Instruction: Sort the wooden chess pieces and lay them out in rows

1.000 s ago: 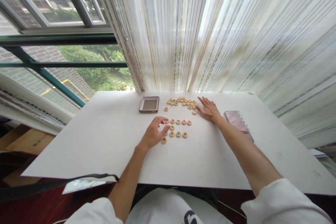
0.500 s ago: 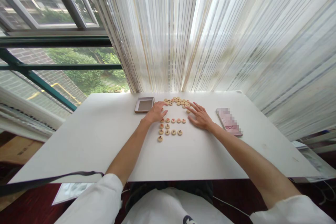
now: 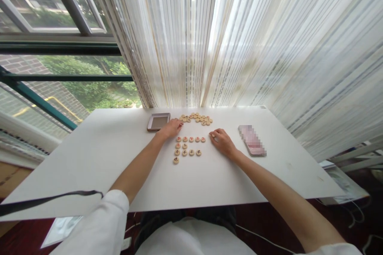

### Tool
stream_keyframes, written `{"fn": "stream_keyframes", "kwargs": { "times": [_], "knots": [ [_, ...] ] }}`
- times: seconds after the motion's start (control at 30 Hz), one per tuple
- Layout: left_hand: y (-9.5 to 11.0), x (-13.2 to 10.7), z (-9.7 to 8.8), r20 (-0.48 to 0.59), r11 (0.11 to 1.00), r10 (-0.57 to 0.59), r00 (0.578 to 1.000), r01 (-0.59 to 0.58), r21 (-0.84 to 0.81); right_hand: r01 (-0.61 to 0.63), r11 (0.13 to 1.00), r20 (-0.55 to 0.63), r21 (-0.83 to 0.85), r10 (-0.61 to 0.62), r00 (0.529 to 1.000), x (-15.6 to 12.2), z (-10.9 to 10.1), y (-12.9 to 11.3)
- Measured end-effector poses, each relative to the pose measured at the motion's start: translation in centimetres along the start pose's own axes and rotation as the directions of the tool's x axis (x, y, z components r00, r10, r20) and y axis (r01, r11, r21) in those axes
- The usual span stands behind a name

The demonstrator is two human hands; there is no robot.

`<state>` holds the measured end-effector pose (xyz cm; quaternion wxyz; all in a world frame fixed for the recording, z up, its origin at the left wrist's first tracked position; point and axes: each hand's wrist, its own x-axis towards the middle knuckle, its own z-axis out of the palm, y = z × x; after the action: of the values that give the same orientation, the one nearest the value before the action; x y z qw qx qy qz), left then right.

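Round wooden game pieces lie in a loose pile [image 3: 197,118] at the far side of the white table [image 3: 89,155]. Nearer me, more pieces form two short rows [image 3: 190,139], [image 3: 188,152] with a single piece [image 3: 175,160] below them. My left hand [image 3: 171,128] rests at the left end of the pile, its fingers curled together at the tips. My right hand [image 3: 220,142] sits just right of the upper row, with the fingers bent in a pinch. What either hand holds is too small to make out.
A small shallow brown box [image 3: 158,121] lies left of the pile, close to my left hand. A phone [image 3: 252,144] lies flat to the right of my right hand. Striped curtains hang behind the table, beside a window on the left.
My left hand went from the near rows out to the left end of the pile. My right hand drew back from the pile to the right end of the upper row and curled.
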<state>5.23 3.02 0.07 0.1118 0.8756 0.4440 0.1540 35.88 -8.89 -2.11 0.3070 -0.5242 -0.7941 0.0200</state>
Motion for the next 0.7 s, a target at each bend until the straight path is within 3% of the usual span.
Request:
{"fn": "stream_keyframes", "kwargs": {
  "times": [0.47,0.7],
  "knots": [
    [1.0,0.3,-0.5,0.063,0.996,0.064,0.996,-0.068,0.061,-0.015,0.972,-0.101,0.235,0.040,0.994,-5.1,0.1,-2.6],
    [3.2,0.8,-3.1,0.065,0.988,0.069,0.995,-0.078,0.131,-0.087,0.932,-0.135,0.352,0.142,0.981,-5.6,0.1,-2.8]
  ]
}}
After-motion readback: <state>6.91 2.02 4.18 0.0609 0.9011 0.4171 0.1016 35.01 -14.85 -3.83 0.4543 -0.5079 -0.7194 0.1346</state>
